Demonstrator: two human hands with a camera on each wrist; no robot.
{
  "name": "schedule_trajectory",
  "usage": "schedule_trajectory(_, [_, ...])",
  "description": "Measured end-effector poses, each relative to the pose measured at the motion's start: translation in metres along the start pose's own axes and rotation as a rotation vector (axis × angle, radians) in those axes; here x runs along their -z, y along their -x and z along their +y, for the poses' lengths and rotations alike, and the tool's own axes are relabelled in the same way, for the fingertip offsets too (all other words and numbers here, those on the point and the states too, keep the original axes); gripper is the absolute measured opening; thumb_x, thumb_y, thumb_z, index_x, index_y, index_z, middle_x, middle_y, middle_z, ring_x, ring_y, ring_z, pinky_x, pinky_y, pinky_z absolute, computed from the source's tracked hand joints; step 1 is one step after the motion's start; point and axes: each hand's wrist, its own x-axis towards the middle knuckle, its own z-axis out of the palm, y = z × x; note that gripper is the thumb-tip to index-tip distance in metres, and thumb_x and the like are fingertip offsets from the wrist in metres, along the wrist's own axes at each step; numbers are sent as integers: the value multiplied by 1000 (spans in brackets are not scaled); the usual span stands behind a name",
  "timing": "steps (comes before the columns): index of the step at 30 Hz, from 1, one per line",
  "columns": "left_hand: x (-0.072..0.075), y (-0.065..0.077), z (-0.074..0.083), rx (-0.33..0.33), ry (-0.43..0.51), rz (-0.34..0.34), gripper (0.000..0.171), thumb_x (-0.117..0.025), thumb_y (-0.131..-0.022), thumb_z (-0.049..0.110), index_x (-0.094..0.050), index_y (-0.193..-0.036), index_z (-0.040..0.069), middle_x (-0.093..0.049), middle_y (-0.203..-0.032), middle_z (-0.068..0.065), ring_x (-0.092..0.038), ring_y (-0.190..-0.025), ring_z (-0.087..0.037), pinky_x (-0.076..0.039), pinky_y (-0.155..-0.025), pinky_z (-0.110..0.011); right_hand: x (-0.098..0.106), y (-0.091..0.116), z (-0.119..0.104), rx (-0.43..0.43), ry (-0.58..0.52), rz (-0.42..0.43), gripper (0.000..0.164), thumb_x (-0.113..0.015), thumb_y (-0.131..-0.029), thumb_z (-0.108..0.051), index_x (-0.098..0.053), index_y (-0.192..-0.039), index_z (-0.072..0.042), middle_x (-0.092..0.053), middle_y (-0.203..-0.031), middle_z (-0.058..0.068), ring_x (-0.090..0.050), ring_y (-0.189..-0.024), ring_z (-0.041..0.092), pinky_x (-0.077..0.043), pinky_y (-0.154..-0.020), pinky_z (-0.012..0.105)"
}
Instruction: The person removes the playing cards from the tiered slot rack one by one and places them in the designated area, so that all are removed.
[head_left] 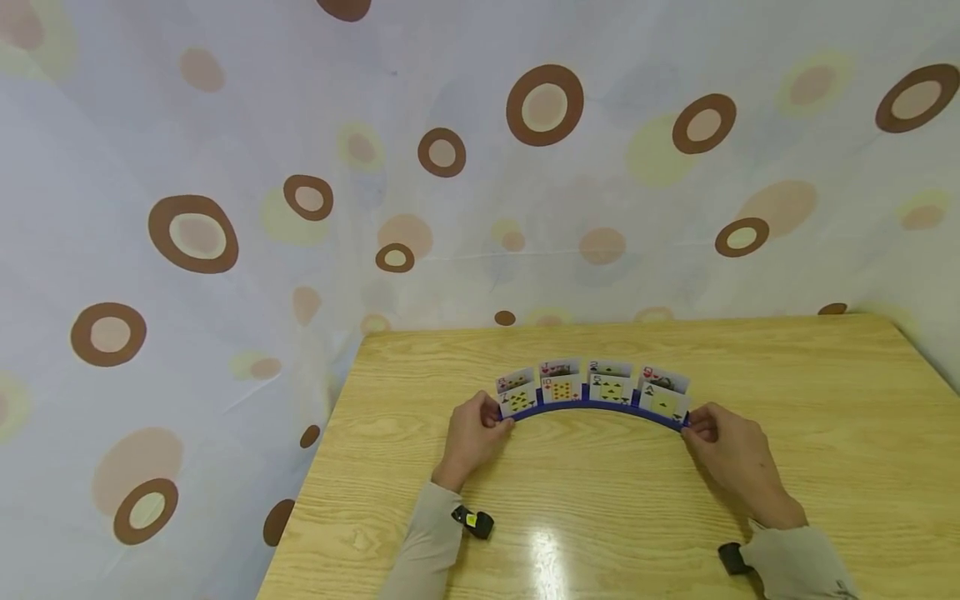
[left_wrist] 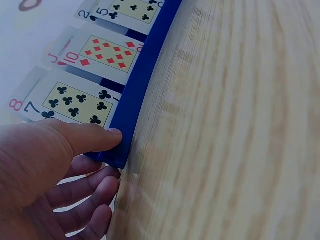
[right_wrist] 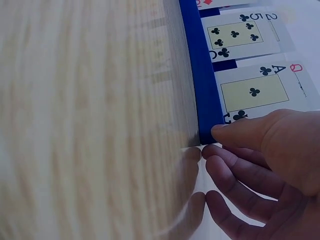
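A curved blue card holder (head_left: 585, 404) stands on the wooden table with playing cards upright in two rows. In front are the seven of clubs (left_wrist: 75, 102), the ten of diamonds (left_wrist: 110, 54), the five of clubs (right_wrist: 235, 35) and the ace of clubs (right_wrist: 255, 92). Behind them show an eight, a jack, a two and a queen. My left hand (head_left: 474, 432) pinches the holder's left end, thumb on its front face beside the seven. At the opposite end, my right hand (head_left: 735, 450) pinches the holder close to the ace, with its other fingers loosely bent underneath.
The light wood table (head_left: 600, 508) runs back to a pale curtain (head_left: 480, 208) with brown circles, which also hangs along the left side. Dark straps with small devices sit on both wrists. A bright light reflection lies on the table near the front.
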Motion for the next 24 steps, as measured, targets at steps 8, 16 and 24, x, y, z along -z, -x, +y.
schedule_trajectory(8, [0,2,-2,6,22,6,21,-86,-95,15,-70,-104,5,-74,-94,-10,-60,-79,-8,-51,-72,-22,-1,0,0,-12,0,-15,17,-76,-100,-8,-72,-110,5,-78,-95,15,-73,-82,23,-53,-65,22])
schedule_trajectory(16, [-1,0,-5,-9,39,4,21,-86,-94,12,-69,-104,4,-75,-95,-11,-61,-79,-8,-52,-71,-21,1,3,-4,-49,-23,12,24,-78,-100,-14,-72,-116,4,-79,-100,18,-75,-83,26,-51,-64,22])
schedule_trajectory(24, [-1,0,-3,-6,38,7,20,-86,-95,13,-70,-104,5,-75,-97,-12,-61,-79,-9,-52,-73,-21,7,4,-13,-46,-60,86,24,-78,-100,-14,-72,-115,4,-78,-104,23,-77,-84,30,-53,-63,19])
